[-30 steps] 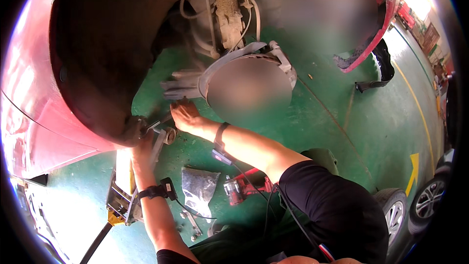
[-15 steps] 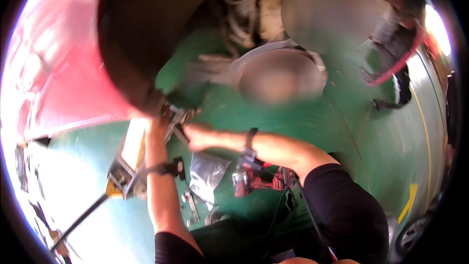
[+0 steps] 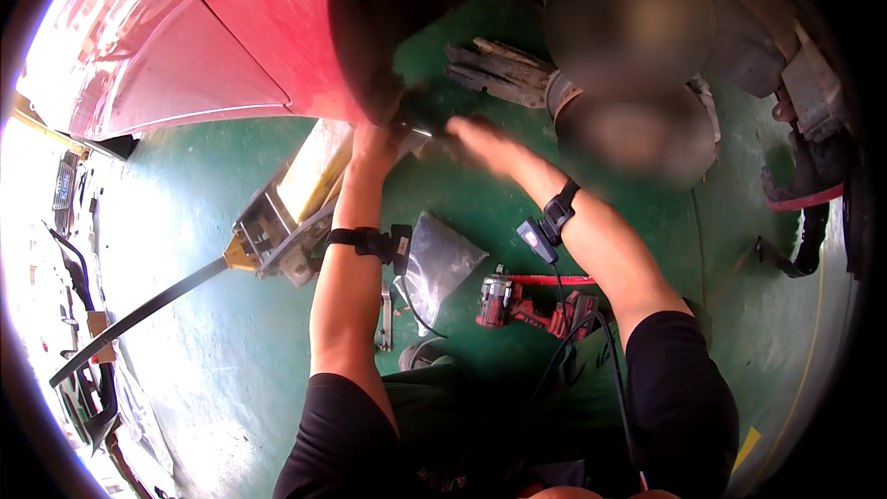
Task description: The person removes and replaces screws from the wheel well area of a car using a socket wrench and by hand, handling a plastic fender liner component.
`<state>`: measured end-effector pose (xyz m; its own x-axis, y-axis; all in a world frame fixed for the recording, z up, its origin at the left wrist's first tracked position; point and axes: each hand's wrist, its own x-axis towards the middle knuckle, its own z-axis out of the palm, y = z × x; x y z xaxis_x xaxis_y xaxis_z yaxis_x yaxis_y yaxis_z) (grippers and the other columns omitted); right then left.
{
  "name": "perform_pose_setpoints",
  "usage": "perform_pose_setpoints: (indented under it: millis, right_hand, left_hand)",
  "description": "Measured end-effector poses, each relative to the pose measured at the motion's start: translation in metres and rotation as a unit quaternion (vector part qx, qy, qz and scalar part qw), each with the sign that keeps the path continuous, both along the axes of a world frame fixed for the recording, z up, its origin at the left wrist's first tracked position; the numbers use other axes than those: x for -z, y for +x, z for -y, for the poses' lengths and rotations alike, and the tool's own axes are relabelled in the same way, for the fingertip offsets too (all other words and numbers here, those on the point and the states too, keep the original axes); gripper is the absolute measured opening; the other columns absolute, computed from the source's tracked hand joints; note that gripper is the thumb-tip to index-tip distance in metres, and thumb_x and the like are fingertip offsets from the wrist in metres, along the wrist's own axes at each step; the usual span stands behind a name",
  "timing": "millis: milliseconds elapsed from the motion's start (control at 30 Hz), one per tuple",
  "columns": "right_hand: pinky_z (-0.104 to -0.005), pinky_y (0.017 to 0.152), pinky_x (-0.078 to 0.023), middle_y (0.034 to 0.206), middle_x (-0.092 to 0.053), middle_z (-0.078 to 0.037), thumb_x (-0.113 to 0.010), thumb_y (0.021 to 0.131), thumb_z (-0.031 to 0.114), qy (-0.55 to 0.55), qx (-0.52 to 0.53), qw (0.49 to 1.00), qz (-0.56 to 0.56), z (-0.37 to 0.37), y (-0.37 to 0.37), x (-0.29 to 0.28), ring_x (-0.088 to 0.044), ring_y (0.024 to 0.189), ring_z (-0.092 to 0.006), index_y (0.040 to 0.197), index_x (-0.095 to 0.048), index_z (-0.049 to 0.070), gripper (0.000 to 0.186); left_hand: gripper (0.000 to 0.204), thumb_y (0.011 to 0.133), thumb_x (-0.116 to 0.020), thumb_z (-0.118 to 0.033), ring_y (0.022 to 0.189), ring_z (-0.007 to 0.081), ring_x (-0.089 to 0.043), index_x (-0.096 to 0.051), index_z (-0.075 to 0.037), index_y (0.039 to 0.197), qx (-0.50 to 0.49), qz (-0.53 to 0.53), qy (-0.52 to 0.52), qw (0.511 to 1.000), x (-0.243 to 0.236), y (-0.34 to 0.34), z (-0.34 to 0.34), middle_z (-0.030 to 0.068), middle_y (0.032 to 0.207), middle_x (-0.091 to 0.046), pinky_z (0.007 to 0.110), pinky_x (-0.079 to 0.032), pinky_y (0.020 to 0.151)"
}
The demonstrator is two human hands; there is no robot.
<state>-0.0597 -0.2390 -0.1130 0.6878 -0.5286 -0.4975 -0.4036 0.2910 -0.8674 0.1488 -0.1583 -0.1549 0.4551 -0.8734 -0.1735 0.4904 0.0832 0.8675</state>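
My left hand (image 3: 374, 146) reaches up to the lower edge of a red car body panel (image 3: 268, 32), beside the dark wheel arch. Its fingers are lost in shadow. A dark piece with a shiny metal glint (image 3: 421, 132) shows between my two hands, too blurred to name. My right hand (image 3: 482, 143) is just to the right of it, smeared by motion, so its grip does not show. Each forearm wears a black strap with a small box. Below my left hand stands a floor jack (image 3: 277, 226) with a long dark handle.
On the green floor lie a clear plastic bag (image 3: 439, 263), a wrench (image 3: 386, 319) and a red cordless impact wrench (image 3: 536, 310). Two blurred round shapes (image 3: 637, 129) and a grooved rusty-looking part (image 3: 504, 74) are at upper right. Dark car parts line the far left.
The whole view has shifted, bringing more of the red panel and jack into sight. My right hand has come apart from my left; earlier both were close together at a metal piece.
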Motion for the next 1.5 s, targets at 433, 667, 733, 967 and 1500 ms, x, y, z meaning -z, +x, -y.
perform_pose_setpoints:
  millis: [433, 667, 733, 967, 1500]
  right_hand:
    - [-0.0249, 0.049, -0.046, 0.077, -0.058, -0.003, -0.054, 0.097, 0.02, 0.111, -0.033, 0.97, 0.212, -0.122, 0.041, -0.008, -0.057, 0.06, -0.0113, 0.094, -0.054, 0.007, 0.013]
    - [-0.0247, 0.034, -0.027, 0.065, -0.052, -0.001, -0.062, 0.086, 0.012, 0.148, -0.095, 0.981, 0.084, -0.059, 0.021, 0.009, -0.039, 0.04, -0.0066, 0.104, -0.054, 0.01, 0.02]
    - [-0.0241, 0.034, -0.026, 0.062, -0.052, 0.0, -0.068, 0.08, 0.012, 0.05, -0.031, 0.995, 0.081, -0.011, 0.005, 0.043, -0.038, 0.04, -0.0056, 0.087, -0.06, 0.009, 0.011]
    - [-0.0253, 0.058, -0.046, 0.072, -0.058, 0.0, -0.068, 0.091, 0.019, 0.317, 0.162, 0.88, 0.316, 0.038, 0.049, 0.04, -0.055, 0.063, -0.0105, 0.082, -0.057, 0.011, 0.016]
    - [-0.0372, 0.092, -0.052, 0.117, -0.067, -0.015, -0.06, 0.092, 0.02, 0.041, 0.072, 0.927, 0.365, -0.03, 0.121, 0.058, -0.066, 0.105, -0.0289, 0.115, -0.064, 0.003, 0.029]
  left_hand:
    - [0.022, 0.09, -0.068, -0.016, 0.081, 0.011, -0.057, -0.063, -0.01, 0.111, -0.018, 0.324, -0.065, 0.944, -0.043, -0.006, -0.014, 0.0007, 0.095, -0.062, 0.028, -0.048, 0.065]
    - [0.018, 0.094, -0.059, -0.019, 0.078, 0.0172, -0.056, -0.065, -0.007, 0.105, -0.025, 0.352, -0.074, 0.933, -0.026, 0.015, -0.008, 0.0055, 0.088, -0.06, 0.033, -0.046, 0.068]
    - [0.015, 0.093, -0.06, -0.017, 0.076, 0.0185, -0.057, -0.066, -0.007, 0.102, -0.013, 0.291, -0.082, 0.953, -0.015, 0.009, 0.007, 0.0068, 0.087, -0.06, 0.033, -0.046, 0.067]
    - [0.039, 0.084, -0.079, -0.018, 0.107, 0.0162, -0.058, -0.061, -0.017, 0.119, 0.012, 0.242, -0.041, 0.969, 0.023, 0.079, 0.006, 0.0012, 0.111, -0.061, 0.04, -0.053, 0.094]
    - [0.028, 0.09, -0.063, -0.016, 0.086, 0.0195, -0.066, -0.064, -0.006, 0.117, -0.053, 0.273, 0.114, 0.954, -0.03, 0.004, -0.034, 0.0093, 0.101, -0.067, 0.032, -0.054, 0.073]
